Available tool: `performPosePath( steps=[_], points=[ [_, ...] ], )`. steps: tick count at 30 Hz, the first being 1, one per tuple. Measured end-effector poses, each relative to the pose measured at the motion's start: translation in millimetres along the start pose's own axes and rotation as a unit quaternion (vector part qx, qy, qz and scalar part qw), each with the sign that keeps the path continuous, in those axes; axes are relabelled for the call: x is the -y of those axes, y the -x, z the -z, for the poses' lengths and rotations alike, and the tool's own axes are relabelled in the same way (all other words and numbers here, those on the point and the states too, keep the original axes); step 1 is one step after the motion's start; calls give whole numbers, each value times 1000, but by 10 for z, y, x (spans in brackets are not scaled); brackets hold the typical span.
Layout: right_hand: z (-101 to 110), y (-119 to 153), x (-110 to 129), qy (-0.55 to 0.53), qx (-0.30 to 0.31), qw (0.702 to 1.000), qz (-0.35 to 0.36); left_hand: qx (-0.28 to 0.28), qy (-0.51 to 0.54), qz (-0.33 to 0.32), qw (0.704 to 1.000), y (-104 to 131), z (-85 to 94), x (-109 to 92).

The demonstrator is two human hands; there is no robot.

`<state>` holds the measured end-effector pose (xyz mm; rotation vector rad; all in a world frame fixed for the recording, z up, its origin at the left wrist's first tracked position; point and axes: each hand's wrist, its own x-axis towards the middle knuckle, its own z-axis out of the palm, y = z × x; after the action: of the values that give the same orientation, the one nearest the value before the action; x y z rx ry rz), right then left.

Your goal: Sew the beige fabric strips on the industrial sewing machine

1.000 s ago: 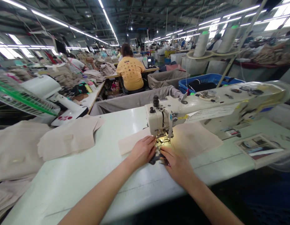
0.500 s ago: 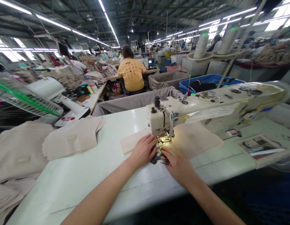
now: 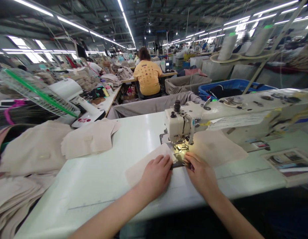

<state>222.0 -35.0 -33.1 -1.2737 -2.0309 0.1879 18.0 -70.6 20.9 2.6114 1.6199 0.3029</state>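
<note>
A sewing machine (image 3: pixel 180 127) with a lit needle area stands on the pale green table. My left hand (image 3: pixel 157 172) lies palm down on a beige fabric piece (image 3: pixel 141 162), fingers stretched toward the presser foot (image 3: pixel 182 147). This piece is left of the needle, its right edge at the metal plate. Just right of the plate, my right hand (image 3: pixel 200 171) has its fingers curled together. Something small and dark shows under them, too hidden to name. Beyond it, another beige fabric piece (image 3: pixel 218 147) lies flat under the machine arm.
Stacked beige fabric pieces (image 3: pixel 34 146) and a piece with a small tab (image 3: pixel 88 142) lie at left. A white fan (image 3: pixel 66 96) stands behind them. Thread cones (image 3: pixel 227 46) and a blue basket (image 3: pixel 233 83) are behind the machine. A person in yellow (image 3: pixel 147 78) sits ahead.
The left fabric piece has turned and come toward me with my left hand, baring the plate near the needle. My right hand stays beside the plate. The whole view has shifted slightly left.
</note>
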Motion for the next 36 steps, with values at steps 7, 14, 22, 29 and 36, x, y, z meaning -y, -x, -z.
performPosePath(
  steps=[7, 14, 22, 29, 36],
  points=[
    [45, 6, -57, -78, -13, 996, -35, 4, 5, 10, 1000, -105, 128, 488],
    [140, 54, -27, -150, 45, 988, 2, 80, -181, 297, 934, 29, 214, 411],
    [229, 158, 121, -45, 173, 980, 90, 93, -179, 309, 930, 92, 257, 357],
    [343, 151, 155, 3, 223, 969, 105, 61, -135, 159, 976, 73, 165, 258],
    [314, 176, 111, 26, 220, 968, 119, -9, -52, -116, 992, -90, -144, 98]
  ],
)
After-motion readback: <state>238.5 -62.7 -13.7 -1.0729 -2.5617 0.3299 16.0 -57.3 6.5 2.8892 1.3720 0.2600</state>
